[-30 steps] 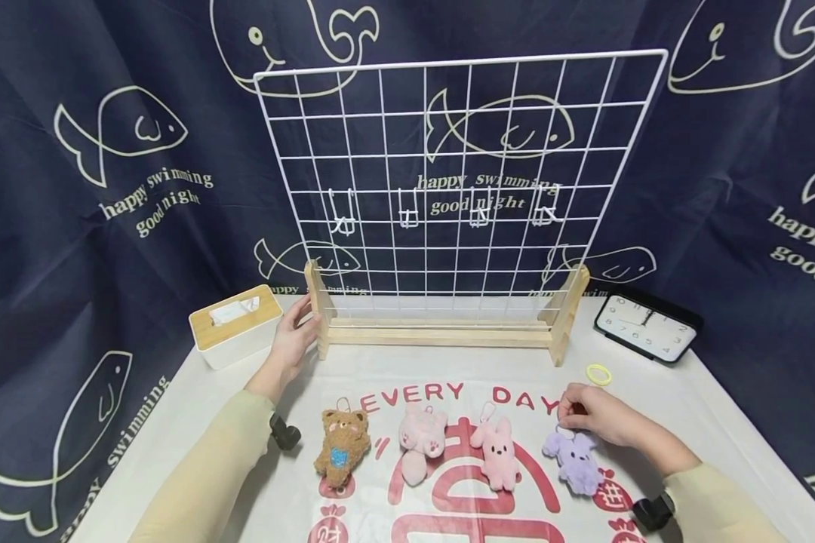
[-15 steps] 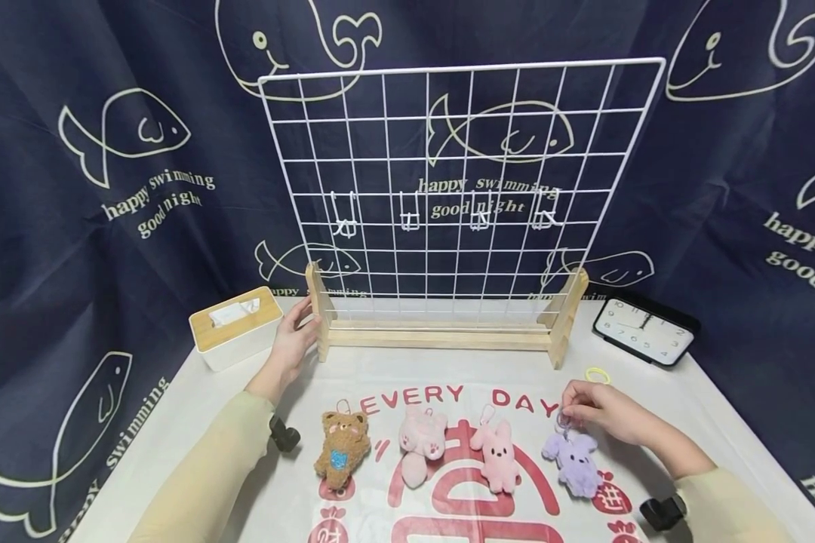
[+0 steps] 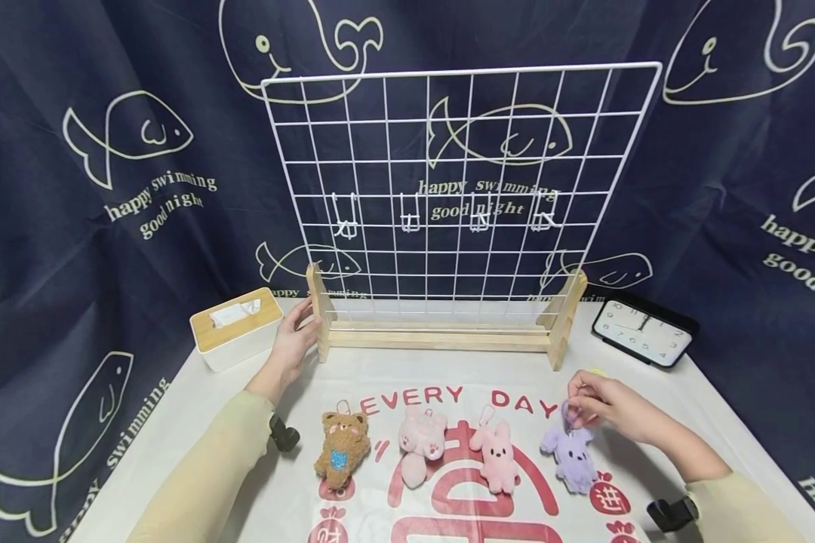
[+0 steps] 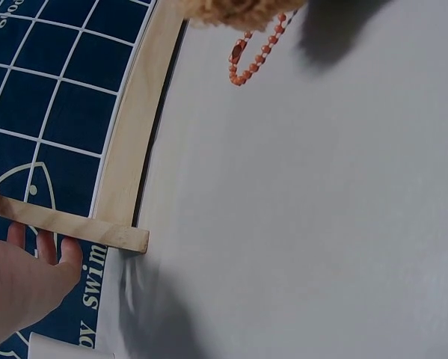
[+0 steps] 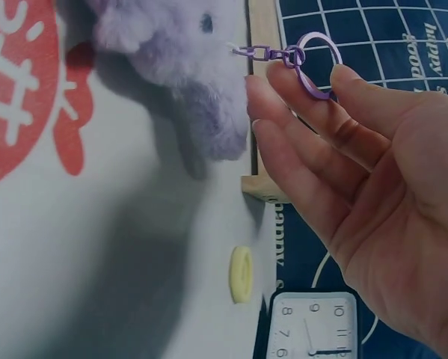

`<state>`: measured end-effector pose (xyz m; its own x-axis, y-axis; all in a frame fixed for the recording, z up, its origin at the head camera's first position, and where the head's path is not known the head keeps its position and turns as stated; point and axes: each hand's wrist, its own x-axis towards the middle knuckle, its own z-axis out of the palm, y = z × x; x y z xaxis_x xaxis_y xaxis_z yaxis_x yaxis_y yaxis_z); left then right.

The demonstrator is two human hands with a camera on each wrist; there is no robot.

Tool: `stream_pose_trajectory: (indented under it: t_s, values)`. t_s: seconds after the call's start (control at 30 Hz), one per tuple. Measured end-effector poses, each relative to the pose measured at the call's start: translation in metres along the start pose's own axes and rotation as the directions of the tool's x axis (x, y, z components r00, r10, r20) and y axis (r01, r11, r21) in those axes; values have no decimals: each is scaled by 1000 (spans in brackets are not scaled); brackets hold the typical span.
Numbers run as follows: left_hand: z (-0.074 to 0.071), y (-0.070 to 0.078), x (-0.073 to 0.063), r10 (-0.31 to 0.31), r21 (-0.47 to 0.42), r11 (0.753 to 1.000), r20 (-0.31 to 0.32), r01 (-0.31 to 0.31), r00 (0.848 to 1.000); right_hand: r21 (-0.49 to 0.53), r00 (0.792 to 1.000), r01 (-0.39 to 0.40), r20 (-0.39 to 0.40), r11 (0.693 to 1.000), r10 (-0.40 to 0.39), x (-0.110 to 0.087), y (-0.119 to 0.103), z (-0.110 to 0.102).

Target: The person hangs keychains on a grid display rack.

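My right hand (image 3: 607, 407) pinches the purple key ring (image 5: 304, 67) of a purple plush keychain (image 3: 572, 456) between thumb and fingers. The plush hangs from its short chain, low over the front right of the table. At the left end of the white wire grid rack (image 3: 448, 158), my left hand (image 3: 293, 338) grips the wooden side post (image 4: 66, 222), thumb on one face and fingers on the other. A brown bear plush (image 3: 342, 450), a pale pink plush (image 3: 421, 445) and a pink rabbit plush (image 3: 499, 456) lie in a row on the table.
Several white hooks (image 3: 410, 219) hang in a row on the grid. A tissue box (image 3: 238, 332) stands left of the rack, a clock (image 3: 644, 332) to its right. A yellow ring (image 5: 241, 274) lies near the clock. A dark fish-print curtain (image 3: 136, 249) hangs behind.
My right hand has lifted the key ring slightly and shifted right, and the purple plush has tipped more upright. The left hand stays on the post.
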<state>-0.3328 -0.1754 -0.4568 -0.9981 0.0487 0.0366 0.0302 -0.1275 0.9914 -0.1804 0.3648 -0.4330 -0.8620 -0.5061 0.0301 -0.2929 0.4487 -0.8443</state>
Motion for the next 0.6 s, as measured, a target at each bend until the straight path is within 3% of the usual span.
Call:
stream_pose_trajectory:
  t_s: [0.3,0.6]
  values:
    - [0,1,-1,0,10,1000,0,0,1000,-47,996,67,-57,997,-70,5,-12,-6]
    - [1,2,-2,1,12,1000,1,-1,1000,-175,964,100,-227,979,-139,14,-31,-10]
